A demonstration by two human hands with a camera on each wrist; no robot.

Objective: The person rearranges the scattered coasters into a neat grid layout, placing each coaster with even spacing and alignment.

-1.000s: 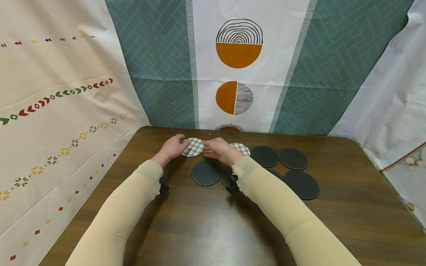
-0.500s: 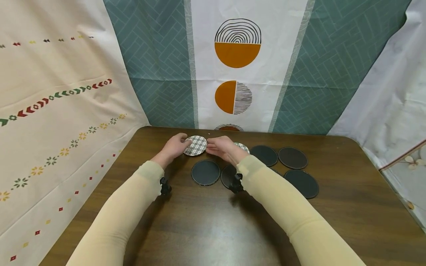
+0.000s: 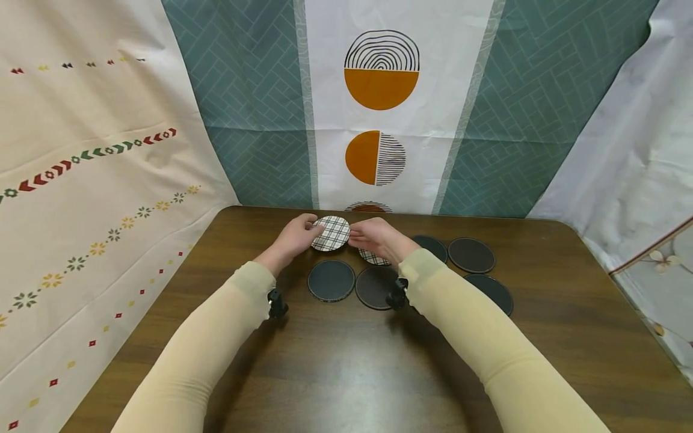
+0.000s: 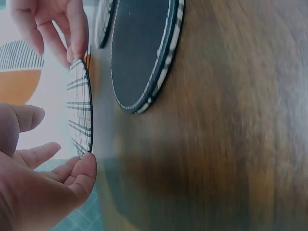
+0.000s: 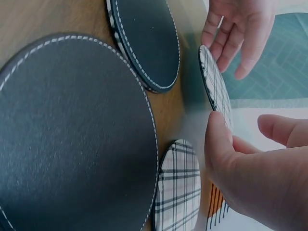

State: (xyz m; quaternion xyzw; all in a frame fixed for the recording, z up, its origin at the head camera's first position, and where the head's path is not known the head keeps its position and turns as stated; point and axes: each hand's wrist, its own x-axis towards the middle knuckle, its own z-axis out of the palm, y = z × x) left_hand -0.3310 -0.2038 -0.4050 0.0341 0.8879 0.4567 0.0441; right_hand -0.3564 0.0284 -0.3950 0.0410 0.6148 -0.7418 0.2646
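Note:
A round coaster with a white-and-black plaid face spans the gap between both hands at the back of the table. At its left edge are the fingertips of my left hand; the thumb stands apart from the fingers in the left wrist view. My right hand touches the opposite edge with its lower fingers, its thumb raised in the right wrist view. Seen nearly edge-on, the plaid coaster shows a dark underside rim. Partly hidden below the right hand is a second plaid coaster.
A black coaster and a dark brown one lie in front of the hands. Farther right lie several more dark coasters, among them a brown one and a black one. Patterned cloths hang behind and beside the wooden table.
Both hands have shifted right and slightly farther back, carrying the plaid coaster between them. The right hand now covers more of the second plaid coaster's upper part. The dark coasters stay put.

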